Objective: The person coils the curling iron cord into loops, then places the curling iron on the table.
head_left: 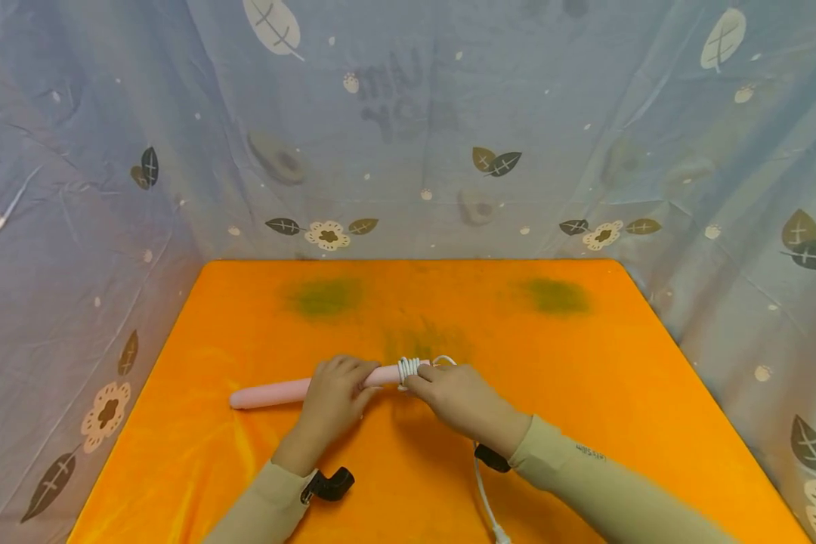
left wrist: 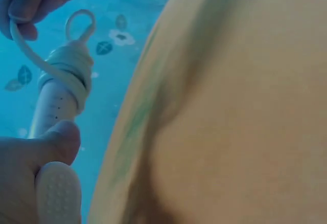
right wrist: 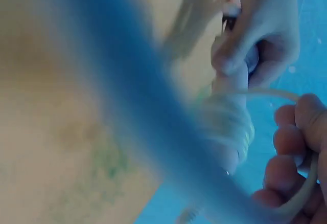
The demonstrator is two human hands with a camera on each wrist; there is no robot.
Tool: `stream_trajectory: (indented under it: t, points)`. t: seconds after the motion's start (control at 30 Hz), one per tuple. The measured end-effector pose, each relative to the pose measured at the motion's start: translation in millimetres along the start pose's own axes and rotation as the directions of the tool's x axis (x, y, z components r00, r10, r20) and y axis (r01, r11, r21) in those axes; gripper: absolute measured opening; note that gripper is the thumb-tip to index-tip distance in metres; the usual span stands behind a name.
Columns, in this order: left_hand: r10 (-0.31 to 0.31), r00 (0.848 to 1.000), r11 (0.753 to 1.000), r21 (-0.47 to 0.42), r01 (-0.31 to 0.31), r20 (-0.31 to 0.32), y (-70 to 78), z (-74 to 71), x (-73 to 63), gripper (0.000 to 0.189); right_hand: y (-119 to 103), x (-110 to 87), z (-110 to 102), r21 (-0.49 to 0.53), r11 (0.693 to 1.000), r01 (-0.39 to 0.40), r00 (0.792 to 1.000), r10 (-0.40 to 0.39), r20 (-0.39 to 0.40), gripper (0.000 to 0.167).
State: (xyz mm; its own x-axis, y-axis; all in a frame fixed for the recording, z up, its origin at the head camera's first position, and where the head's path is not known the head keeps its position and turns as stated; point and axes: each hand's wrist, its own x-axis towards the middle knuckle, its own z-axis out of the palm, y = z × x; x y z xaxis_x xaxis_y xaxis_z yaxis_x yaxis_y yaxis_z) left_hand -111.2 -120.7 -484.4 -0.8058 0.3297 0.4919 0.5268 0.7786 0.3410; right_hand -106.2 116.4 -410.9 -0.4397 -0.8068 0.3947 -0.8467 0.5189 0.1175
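Observation:
A pink curling iron (head_left: 272, 394) with a rounded tip at its left end is held crosswise over the orange table. My left hand (head_left: 333, 397) grips it around the middle; in the left wrist view the thumb lies along the handle beside a dotted lever (left wrist: 59, 193). White cord (head_left: 409, 369) is wound in several turns around the handle's right end. Between thumb and fingers, my right hand (head_left: 465, 397) pinches the cord's free run, close beside the coils. A small loop of cord (left wrist: 82, 24) leaves the handle's end. In the right wrist view, blurred cord crosses the foreground.
From the right hand the cord hangs toward the near edge, with a white plug (head_left: 500, 535) at its end. The orange tabletop (head_left: 585, 363) has greenish smudges toward the back. Patterned curtains (head_left: 408, 136) stand behind it and on both sides. Dark straps (head_left: 333, 484) sit at the wrists.

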Motion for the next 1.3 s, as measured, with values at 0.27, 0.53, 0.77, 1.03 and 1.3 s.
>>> stream_trajectory:
  t: [0.27,0.53,0.77,1.03,1.3]
  points:
    - [0.039,0.996,0.999,0.000,-0.039,0.079,2.3,3.8,-4.3,0.035,10.5,-4.2,-3.6,0.130,0.990,-0.052,0.997,0.045,0.057,0.013]
    - [0.074,0.990,0.997,-0.030,-0.071,0.117,8.6,1.1,-8.1,0.036,21.9,-0.1,-7.3,0.151,0.988,-0.035,0.996,0.048,-0.081,0.015]
    - [0.133,0.981,0.991,-0.044,-0.128,0.144,12.7,-2.4,-12.8,0.036,28.7,-1.0,-8.3,0.164,0.985,-0.045,0.993,0.063,-0.102,0.023]
    - [0.166,0.978,0.984,-0.091,-0.156,0.122,15.7,-5.7,-16.1,0.036,34.2,-1.7,-4.9,0.167,0.984,-0.065,0.992,0.082,-0.094,0.024]
    - [0.222,0.972,0.967,-0.143,-0.210,0.080,20.6,-8.7,-18.4,0.034,42.1,-6.8,4.2,0.218,0.965,-0.149,0.987,0.157,-0.022,0.022]
